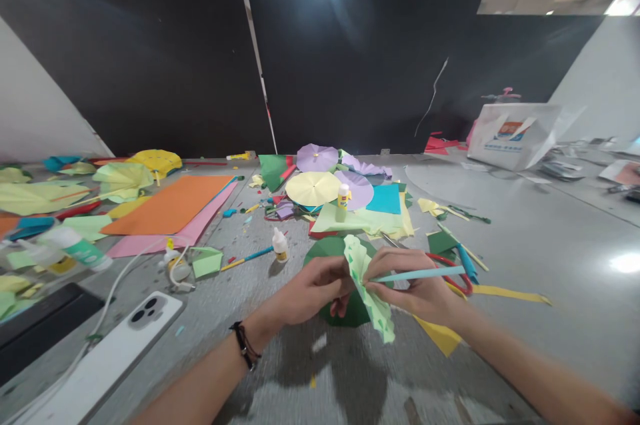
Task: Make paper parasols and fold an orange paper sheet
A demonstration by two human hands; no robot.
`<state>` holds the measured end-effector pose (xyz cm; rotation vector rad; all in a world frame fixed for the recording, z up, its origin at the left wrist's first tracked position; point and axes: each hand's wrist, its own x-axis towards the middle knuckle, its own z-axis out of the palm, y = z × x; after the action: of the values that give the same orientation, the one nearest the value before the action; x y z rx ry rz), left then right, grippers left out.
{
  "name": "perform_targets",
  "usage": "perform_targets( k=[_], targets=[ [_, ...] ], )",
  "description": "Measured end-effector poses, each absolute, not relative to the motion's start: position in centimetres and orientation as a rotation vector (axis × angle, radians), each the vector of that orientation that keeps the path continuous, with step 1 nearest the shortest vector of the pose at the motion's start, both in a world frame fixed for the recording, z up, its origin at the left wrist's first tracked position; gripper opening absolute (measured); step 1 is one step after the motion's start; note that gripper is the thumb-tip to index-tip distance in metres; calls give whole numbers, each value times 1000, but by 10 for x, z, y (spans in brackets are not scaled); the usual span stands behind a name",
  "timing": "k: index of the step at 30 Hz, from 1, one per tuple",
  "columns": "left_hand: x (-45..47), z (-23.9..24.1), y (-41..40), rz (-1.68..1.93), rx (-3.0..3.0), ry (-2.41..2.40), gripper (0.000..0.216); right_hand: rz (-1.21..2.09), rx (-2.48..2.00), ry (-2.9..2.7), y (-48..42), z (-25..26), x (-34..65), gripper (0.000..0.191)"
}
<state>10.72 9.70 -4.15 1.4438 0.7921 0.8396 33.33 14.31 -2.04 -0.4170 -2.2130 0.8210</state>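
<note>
My left hand (316, 286) pinches a pleated light-green paper fan (369, 291) at its middle, holding it upright above the grey table. My right hand (419, 283) grips the other side of the fan and also holds a thin light-blue paper stick (425, 273) that points right. Under both hands lies a dark green paper circle (327, 253). Red-handled scissors (456, 272) lie just right of my right hand. A yellow paper piece (442, 335) lies below my right wrist.
A small glue bottle (280, 245) stands beyond my left hand, another (343, 197) among purple and yellow paper umbrellas (314, 187). Orange and pink sheets (170, 206) lie to the left. A white phone (113, 351) with a cable is near left. A white bag (515, 133) sits far right.
</note>
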Motion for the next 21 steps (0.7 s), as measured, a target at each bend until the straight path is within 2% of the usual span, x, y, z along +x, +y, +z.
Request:
perform_targets(
  k=[4, 11, 17, 21],
  targets=[
    [111, -38, 95, 885, 1386, 734, 41, 951, -462, -2083, 143, -21, 331, 6],
    [118, -34, 89, 897, 1306, 800, 42, 1355, -581, -1968, 140, -28, 332, 10],
    [118, -32, 88, 887, 1294, 795, 42, 1332, -592, -1947, 141, -32, 330, 15],
    [116, -31, 88, 889, 1317, 785, 39, 1300, -558, -1963, 142, -33, 331, 8]
  ],
)
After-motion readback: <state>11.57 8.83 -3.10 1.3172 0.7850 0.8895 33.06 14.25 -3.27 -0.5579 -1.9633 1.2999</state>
